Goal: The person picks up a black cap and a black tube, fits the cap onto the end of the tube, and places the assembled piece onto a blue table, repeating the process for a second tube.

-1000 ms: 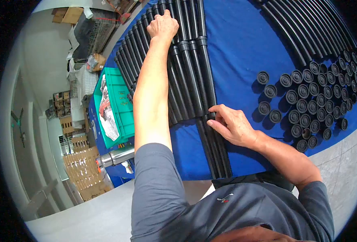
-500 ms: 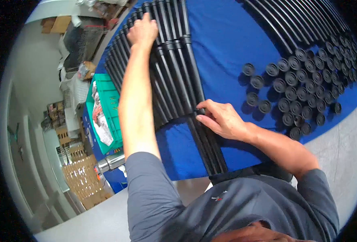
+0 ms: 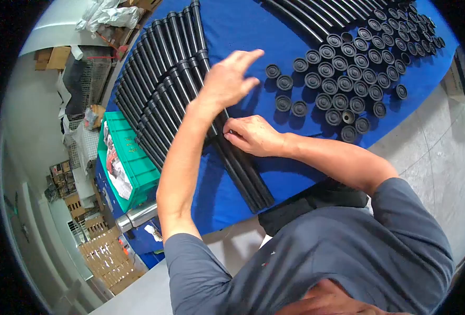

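Note:
My left hand (image 3: 230,81) is raised over the black tubes with its fingers spread and nothing in them. Lower and to the right, my right hand (image 3: 254,135) has thumb and fingertips closed on a black tube (image 3: 223,125), at the joint where it meets the lower tubes (image 3: 245,181). Its fingertips partly hide that joint. Rows of black tubes with thicker collars (image 3: 182,71) fan out to the left, on the blue cloth (image 3: 232,31). Round black ringed caps (image 3: 354,72) stand in a group to the right of both hands.
A green crate (image 3: 138,163) with papers and small parts sits at the table's left edge, above a metal cylinder (image 3: 142,214). More black tubes (image 3: 301,18) lie at the top. Wire racks and cardboard (image 3: 59,56) are at the far left.
My left hand has come away from the upper tubes, moving right and down, and its fingers have spread. My right hand remains at the tube joint. The whole view has shifted.

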A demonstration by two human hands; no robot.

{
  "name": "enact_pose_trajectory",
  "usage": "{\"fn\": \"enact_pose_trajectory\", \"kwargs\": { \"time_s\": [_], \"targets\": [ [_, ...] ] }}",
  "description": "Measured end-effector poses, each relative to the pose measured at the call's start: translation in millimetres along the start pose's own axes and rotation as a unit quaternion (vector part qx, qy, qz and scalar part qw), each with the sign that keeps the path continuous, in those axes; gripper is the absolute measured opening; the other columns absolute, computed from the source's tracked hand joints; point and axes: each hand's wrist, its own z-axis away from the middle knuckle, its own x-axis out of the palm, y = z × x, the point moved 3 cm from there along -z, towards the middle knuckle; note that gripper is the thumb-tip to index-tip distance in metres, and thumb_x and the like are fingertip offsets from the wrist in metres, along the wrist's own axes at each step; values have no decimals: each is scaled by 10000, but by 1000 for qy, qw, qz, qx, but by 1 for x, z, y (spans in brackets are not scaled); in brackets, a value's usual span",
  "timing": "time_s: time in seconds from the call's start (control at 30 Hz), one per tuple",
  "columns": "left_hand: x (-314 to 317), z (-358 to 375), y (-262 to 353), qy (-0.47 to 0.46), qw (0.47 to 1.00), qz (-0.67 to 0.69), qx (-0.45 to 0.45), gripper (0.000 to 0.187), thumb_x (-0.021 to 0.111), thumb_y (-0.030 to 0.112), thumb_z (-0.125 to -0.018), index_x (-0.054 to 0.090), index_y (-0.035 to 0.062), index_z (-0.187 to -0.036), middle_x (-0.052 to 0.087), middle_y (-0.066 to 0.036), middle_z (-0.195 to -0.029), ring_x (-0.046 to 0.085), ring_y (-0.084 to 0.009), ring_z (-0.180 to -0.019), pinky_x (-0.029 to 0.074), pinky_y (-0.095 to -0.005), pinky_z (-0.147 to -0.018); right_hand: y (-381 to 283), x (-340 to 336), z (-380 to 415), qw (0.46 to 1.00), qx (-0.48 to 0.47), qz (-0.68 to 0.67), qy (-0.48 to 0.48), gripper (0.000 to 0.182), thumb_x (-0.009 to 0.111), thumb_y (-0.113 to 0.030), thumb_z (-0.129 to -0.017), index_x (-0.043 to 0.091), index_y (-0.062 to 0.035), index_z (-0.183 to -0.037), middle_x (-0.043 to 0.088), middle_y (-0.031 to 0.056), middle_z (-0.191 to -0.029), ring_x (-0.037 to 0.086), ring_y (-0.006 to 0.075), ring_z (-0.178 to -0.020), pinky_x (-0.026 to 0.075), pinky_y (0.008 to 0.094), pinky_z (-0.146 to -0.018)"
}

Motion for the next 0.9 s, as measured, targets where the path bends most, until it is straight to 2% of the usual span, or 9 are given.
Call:
{"fn": "enact_pose_trajectory", "kwargs": {
  "time_s": [0.07,0.1,0.27,0.43,0.53,0.57,0.7,0.83,0.9],
  "targets": [
    [18,-7,14,-41,999,1,22,714,776,158,-811,507,163,-1473,625,-137,-1333,659,-358,-1123,554,-446,-967,1,0,0,1000,-5,0,4,179,608,-174,-943,597,-6,-1002,689,206,-888,686,431,-846,540,546,-746],
    [21,-12,20,-65,998,-11,5,632,754,125,-829,556,151,-1428,617,-110,-1343,643,-340,-1186,556,-449,-975,0,0,0,1000,1,-4,3,184,611,-174,-939,600,-2,-1004,692,208,-890,687,434,-847,541,548,-752],
    [33,-27,21,-108,992,-64,-10,439,718,119,-845,626,103,-1274,672,-131,-1186,662,-356,-1119,559,-474,-922,1,-2,-3,1000,10,9,1,189,628,-182,-922,619,-7,-993,698,214,-894,690,441,-841,545,548,-763],
    [-9,2,20,60,996,-69,-10,429,744,152,-836,641,46,-1239,684,-176,-1124,675,-391,-1000,553,-458,-866,3,-2,-2,1000,11,27,-9,195,641,-202,-919,651,-23,-997,699,214,-885,698,422,-845,555,529,-754],
    [-47,56,32,140,985,-21,-99,458,731,114,-826,658,47,-1273,668,-158,-1030,659,-337,-849,535,-403,-754,1,-4,-4,1000,13,-9,24,178,638,-192,-926,644,-24,-985,702,212,-859,699,416,-844,558,515,-755],
    [-52,83,34,161,974,-6,-158,447,743,82,-832,657,28,-1267,682,-137,-1059,688,-254,-888,549,-348,-787,1,-6,-3,1000,19,-4,21,167,640,-179,-925,635,-20,-978,700,215,-860,698,416,-847,556,513,-758],
    [-40,195,53,289,887,102,-346,434,767,41,-877,622,-9,-1283,683,-108,-1192,665,-145,-1028,543,-311,-895,4,-6,-4,998,33,-28,52,169,641,-183,-944,625,-18,-982,697,202,-830,695,417,-822,549,514,-733],
    [0,295,53,252,821,71,-507,419,786,51,-854,644,15,-1247,710,-106,-1075,683,-162,-913,559,-282,-716,3,-8,-5,997,38,-39,54,175,639,-184,-946,618,-14,-983,691,207,-821,690,418,-808,544,509,-719],
    [21,317,54,231,821,16,-522,425,775,78,-848,645,38,-1251,711,-124,-1090,699,-216,-904,566,-316,-719,1,-8,-5,997,42,-37,44,175,638,-181,-945,617,-11,-981,689,211,-822,689,419,-809,543,506,-719]
  ]
}}
